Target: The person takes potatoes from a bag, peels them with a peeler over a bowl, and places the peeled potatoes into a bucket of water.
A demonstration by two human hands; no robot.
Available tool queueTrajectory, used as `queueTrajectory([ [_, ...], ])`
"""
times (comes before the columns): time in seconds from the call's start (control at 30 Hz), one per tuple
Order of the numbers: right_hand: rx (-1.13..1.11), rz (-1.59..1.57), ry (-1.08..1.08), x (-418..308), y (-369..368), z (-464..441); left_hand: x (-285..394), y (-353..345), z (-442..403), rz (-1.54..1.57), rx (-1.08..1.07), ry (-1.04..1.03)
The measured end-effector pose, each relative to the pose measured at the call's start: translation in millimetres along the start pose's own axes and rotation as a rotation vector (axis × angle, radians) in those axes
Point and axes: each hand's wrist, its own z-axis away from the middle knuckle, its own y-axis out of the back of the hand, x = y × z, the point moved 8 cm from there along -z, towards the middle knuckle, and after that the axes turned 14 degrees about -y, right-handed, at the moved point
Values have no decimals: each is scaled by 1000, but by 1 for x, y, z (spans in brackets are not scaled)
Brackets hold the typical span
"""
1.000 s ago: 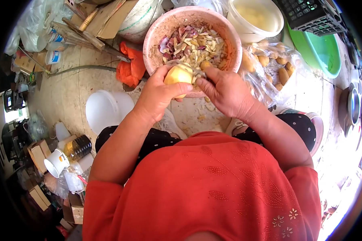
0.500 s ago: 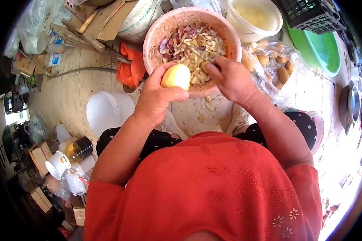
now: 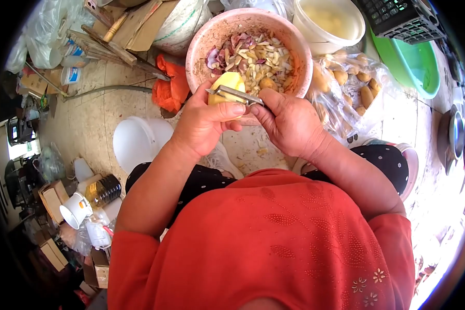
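A peeled yellow potato (image 3: 231,81) is gripped in my left hand (image 3: 204,121), over the near rim of the pink basin (image 3: 195,57). My right hand (image 3: 293,122) is closed on the handle of a metal peeler (image 3: 245,96), whose blade lies across the potato. Inside the basin are pale and purple-brown peelings (image 3: 263,57). A small round brownish piece (image 3: 267,83) rests among them, just beyond my right fingers.
Unpeeled potatoes (image 3: 367,96) lie in a clear plastic bag right of the basin. Behind it stands a white bucket (image 3: 300,39) of water with peeled potatoes. A green tub (image 3: 431,77) is farther right, a white bucket (image 3: 132,144) at left, beside a red bag (image 3: 166,93).
The peeler has come back from over the peelings onto the potato. My right hand has moved down and left, nearer my left hand, which still grips the potato.
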Motion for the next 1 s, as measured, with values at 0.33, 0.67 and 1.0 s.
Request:
queueTrajectory([
  [0.33,-5,44,-219,51,17,-34,8,-11,3,-16,-113,-80],
  [0.67,-78,39,-96,10,-4,-8,-1,-4,2,-119,39,-52],
  [1.0,-65,-48,-167,23,6,-21,3,5,-5,-46,-7,-65],
])
